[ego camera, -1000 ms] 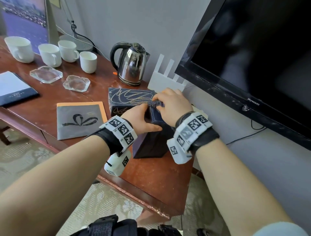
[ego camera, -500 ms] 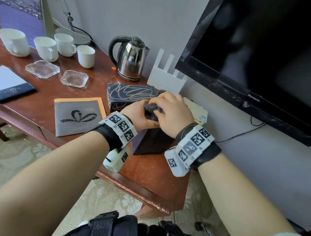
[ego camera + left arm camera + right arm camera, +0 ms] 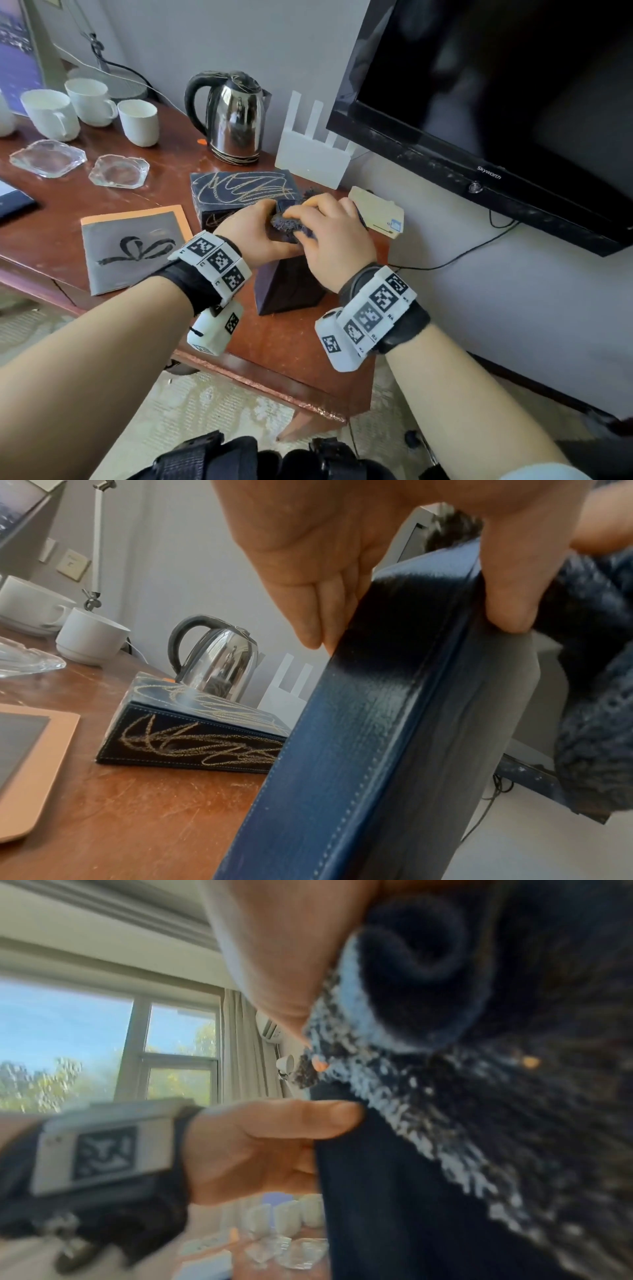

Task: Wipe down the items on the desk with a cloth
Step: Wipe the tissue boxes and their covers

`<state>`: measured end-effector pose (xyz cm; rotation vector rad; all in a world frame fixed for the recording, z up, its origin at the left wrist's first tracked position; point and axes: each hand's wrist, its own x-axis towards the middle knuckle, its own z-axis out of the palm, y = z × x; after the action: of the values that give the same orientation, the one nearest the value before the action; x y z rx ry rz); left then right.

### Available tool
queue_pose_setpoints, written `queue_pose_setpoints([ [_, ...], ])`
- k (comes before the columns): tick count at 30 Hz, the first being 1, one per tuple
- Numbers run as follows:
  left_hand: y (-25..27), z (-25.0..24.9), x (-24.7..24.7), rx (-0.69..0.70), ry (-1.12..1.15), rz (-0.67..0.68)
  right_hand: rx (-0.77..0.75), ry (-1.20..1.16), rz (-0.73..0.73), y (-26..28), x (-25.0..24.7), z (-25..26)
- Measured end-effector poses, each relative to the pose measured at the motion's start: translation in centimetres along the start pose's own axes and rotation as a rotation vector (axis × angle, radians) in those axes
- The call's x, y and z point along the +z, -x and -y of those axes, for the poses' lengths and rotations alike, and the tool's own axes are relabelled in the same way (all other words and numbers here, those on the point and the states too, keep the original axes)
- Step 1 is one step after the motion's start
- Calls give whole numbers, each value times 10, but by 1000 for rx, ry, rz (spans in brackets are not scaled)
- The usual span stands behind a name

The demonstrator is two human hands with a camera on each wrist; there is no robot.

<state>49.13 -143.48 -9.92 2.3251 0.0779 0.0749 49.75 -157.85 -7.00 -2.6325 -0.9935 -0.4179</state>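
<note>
A tall dark blue leather box (image 3: 287, 291) (image 3: 369, 737) stands upright near the desk's front right corner. My left hand (image 3: 253, 233) (image 3: 394, 593) grips its top, fingers on one side and thumb on the other. My right hand (image 3: 329, 236) presses a dark grey fuzzy cloth (image 3: 286, 222) (image 3: 596, 696) (image 3: 479, 1069) on the box's top edge, fingers curled round the cloth. Behind it lies a flat dark box with gold scribbles (image 3: 239, 192) (image 3: 192, 729).
A steel kettle (image 3: 234, 116), white cups (image 3: 138, 123), glass ashtrays (image 3: 118, 171), a grey and orange booklet (image 3: 132, 246), a white router (image 3: 313, 161) and a cream card holder (image 3: 376, 212) sit on the wooden desk (image 3: 291, 356). A black TV (image 3: 496, 102) hangs on the right wall.
My right hand has drawn the cloth nearer along the box's top, then slid back over it. The left hand keeps its hold on the box.
</note>
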Motion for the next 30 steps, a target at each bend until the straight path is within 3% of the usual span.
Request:
queue_pose_setpoints([
  [6,1,2,1,-18,55,3,350,64,29,15,-26,-58],
  [9,0,4,3,-15,104,7,318,99,90,4,-28,-56],
  [14,1,27,12,-48,281,122,294,172,46,2,-19,-46],
  [16,3,34,19,-58,252,173,284,184,51,3,-19,-46],
  [20,-2,38,29,-71,170,137,267,197,17,5,-14,-44],
  [22,-6,40,30,-72,74,130,223,180,-31,7,-9,-40],
  [25,-7,42,28,-65,-32,130,-22,146,-180,10,5,-20],
  [30,-5,37,25,-42,-111,103,-251,148,-243,11,20,-9],
])
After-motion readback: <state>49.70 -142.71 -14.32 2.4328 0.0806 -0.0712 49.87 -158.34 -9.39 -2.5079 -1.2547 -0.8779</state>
